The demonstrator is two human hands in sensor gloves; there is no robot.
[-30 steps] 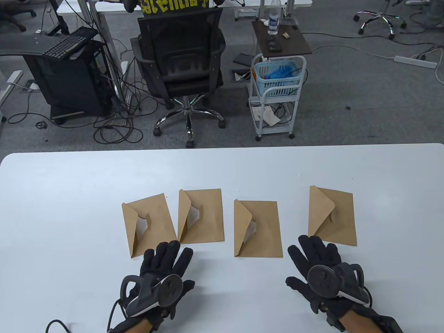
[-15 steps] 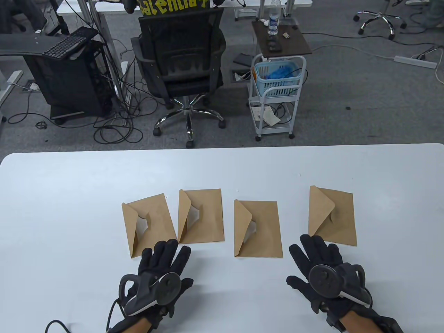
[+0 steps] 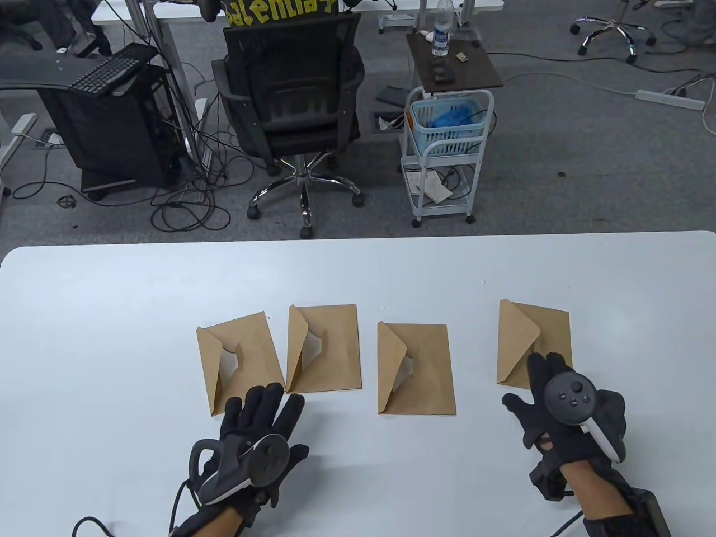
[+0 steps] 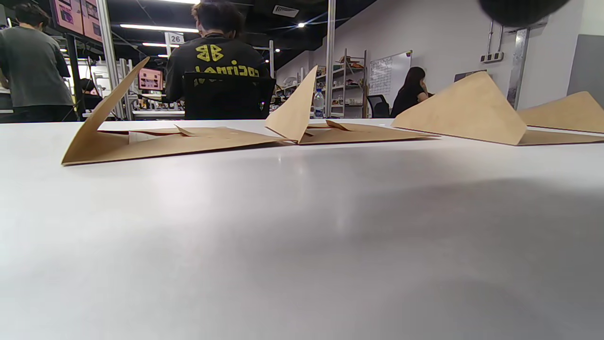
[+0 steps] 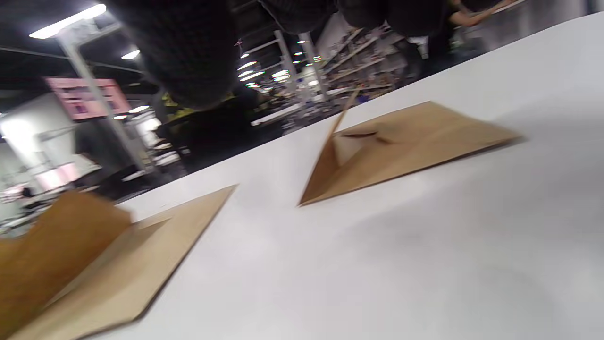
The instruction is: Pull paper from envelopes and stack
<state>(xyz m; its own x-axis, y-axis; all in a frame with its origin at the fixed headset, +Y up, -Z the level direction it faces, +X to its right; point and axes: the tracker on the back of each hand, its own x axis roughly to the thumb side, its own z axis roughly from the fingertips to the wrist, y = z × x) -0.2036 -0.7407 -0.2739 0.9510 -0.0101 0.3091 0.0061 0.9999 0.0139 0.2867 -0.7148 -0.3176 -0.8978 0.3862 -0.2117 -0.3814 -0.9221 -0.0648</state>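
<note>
— Hands first, nearest you: how do they lie?

— Your left hand (image 3: 260, 425) lies flat on the white surface (image 3: 112, 335) with fingers spread wide, gripping nothing; its fingertips sit just below the bottom edge of envelope one (image 3: 240, 361), the leftmost, and you can't quite tell whether they touch it. Your right hand (image 3: 551, 411) is raised and turned, fingers loosely spread and holding nothing. Its fingertips overlap the lower right part of envelope four (image 3: 534, 347); whether they press on it you cannot tell from the table view.

— And the envelopes beyond your hands?

— Four brown ones in a row across the surface. Envelope one is tilted a little; envelope two (image 3: 324, 347) lies just beside it, their near corners almost meeting. Envelope three (image 3: 417, 369) sits apart, a bit nearer to you. Envelope four lies well to the right, with a wider gap. Every flap stands up along the left side, and the left wrist view shows those flaps rising like little sails.

— Where is the paper?

— Inside. You can see pale paper (image 3: 230, 361) at the mouth of envelope one, and likewise in two and three. In four the opening is too shadowed to tell.

— Farther out?

— Past the far edge, a black chair (image 3: 291, 84) and a white cart (image 3: 447, 145) with a blue basket stand on the grey floor.
</note>
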